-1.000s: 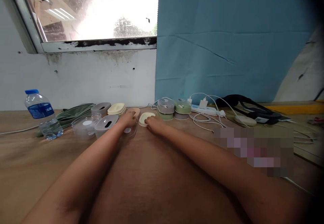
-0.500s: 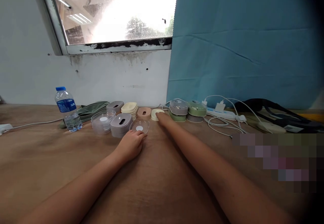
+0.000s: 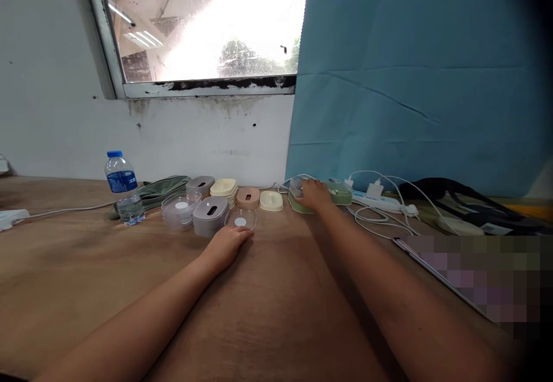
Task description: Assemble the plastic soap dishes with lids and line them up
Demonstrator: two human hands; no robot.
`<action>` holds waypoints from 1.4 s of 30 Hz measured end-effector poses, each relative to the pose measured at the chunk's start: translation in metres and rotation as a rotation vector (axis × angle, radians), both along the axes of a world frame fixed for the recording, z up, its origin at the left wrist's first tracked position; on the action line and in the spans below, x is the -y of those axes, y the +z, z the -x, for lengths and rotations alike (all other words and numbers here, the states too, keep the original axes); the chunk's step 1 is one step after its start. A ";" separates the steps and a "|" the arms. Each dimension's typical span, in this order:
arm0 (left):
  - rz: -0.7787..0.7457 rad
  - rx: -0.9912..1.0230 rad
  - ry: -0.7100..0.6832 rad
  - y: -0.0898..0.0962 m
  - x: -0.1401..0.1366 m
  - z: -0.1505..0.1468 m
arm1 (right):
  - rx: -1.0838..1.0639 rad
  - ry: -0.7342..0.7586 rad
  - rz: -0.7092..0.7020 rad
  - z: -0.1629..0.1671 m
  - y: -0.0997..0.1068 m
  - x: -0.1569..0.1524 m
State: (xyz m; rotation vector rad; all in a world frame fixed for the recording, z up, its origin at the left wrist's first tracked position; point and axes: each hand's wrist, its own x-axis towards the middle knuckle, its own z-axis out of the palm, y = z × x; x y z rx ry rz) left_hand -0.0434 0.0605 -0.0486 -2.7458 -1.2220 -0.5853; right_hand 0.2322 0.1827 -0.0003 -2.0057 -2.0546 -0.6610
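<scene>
My left hand (image 3: 228, 246) rests on the table, its fingers lying at the near rim of a clear shallow plastic cover (image 3: 240, 219) with a white round patch. My right hand (image 3: 317, 196) is over a grey lidded box (image 3: 296, 187), fingers across its top and thumb in front; the grip is partly hidden. Under that box is a green one (image 3: 300, 206). A cream lid (image 3: 271, 200) lies between my hands. Left of it are a pink slotted lid (image 3: 248, 195), a stack of cream pieces (image 3: 224, 189) and a grey slotted box (image 3: 211, 216).
Farther left are stacked clear covers (image 3: 180, 214), a green pouch (image 3: 166, 191) and a water bottle (image 3: 123, 189). Another green box (image 3: 339, 192) adjoins my right hand. White cables (image 3: 378, 215), a power strip (image 3: 380, 199) and a black strap (image 3: 458, 195) lie to the right.
My right hand has left the cream lid and moved right onto the grey lidded box. My left hand stays by the clear cover. The view has shifted slightly.
</scene>
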 end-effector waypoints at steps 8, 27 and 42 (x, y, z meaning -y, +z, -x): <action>-0.078 -0.010 0.031 -0.005 -0.002 0.000 | -0.010 0.218 -0.038 -0.007 0.003 0.018; -0.172 0.305 -0.286 0.030 0.051 -0.017 | -0.439 0.957 0.040 0.014 -0.037 0.217; 0.133 0.157 -0.345 0.028 0.054 -0.031 | -0.625 0.832 0.172 0.002 -0.045 0.210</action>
